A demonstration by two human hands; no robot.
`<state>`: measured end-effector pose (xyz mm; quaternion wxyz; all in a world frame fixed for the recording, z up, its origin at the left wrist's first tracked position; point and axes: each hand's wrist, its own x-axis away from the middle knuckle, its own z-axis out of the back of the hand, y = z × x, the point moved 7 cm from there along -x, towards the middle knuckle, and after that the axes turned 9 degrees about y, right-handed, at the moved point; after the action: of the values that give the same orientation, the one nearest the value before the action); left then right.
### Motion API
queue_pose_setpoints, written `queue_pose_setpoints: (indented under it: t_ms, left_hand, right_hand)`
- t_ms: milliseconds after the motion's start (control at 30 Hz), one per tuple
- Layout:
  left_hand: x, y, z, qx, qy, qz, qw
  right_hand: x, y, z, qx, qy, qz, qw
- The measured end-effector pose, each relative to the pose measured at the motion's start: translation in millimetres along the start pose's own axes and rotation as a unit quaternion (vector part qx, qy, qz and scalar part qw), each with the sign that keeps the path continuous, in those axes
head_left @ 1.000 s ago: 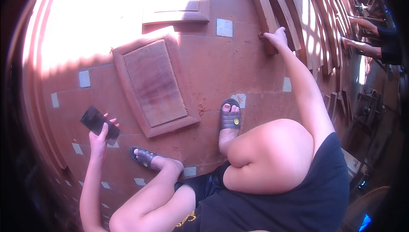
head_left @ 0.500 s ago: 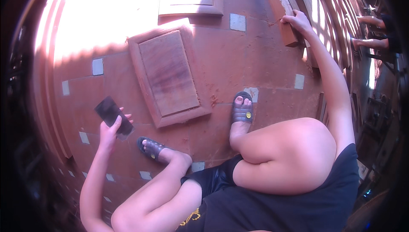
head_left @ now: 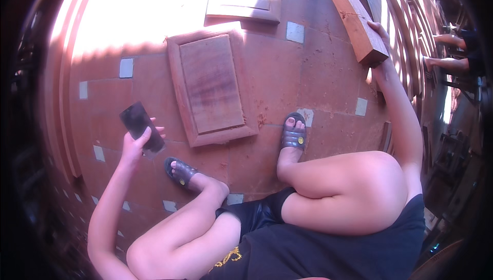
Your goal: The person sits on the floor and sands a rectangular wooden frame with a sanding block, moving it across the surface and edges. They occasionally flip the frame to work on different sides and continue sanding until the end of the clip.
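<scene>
My left hand (head_left: 136,144) is closed around a dark smartphone (head_left: 136,118), with the thumb along its near edge and the fingertips showing on the far side. At the far right my right hand (head_left: 381,34) grips a long reddish-brown wooden beam (head_left: 354,23) from its right side. The thumb rests over the beam's edge, while the other fingers are hidden behind it. The square cut end of the beam points toward me. Between my hands a framed wooden panel (head_left: 213,85) lies flat on the floor, apart from both.
A second wooden panel (head_left: 244,14) lies beyond in bright sunlight. Long wooden pieces (head_left: 67,95) line the left, and more timber (head_left: 403,28) stands at the right. Sawdust lies on the tiled floor (head_left: 267,177) near my sandalled feet (head_left: 294,133). Another person's legs (head_left: 452,64) show at far right.
The beam's near end has been raised and turned toward me, and my right hand now holds its side instead of its top. My left hand still holds the smartphone; the view has shifted slightly.
</scene>
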<state>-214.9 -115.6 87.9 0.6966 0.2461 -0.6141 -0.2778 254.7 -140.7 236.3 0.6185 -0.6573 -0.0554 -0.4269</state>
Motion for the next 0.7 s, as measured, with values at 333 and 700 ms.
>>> queue_pose_setpoints:
  t_ms: [333,700]
  left_hand:
    - [-15,9,-6,-0.055,-0.061,-0.001,0.997]
    - [-27,11,-25,-0.083,-0.09,0.015,0.992]
  right_hand:
    - [28,148,103,-0.3,0.239,-0.133,0.914]
    - [31,266,143,-0.014,0.519,-0.149,0.842]
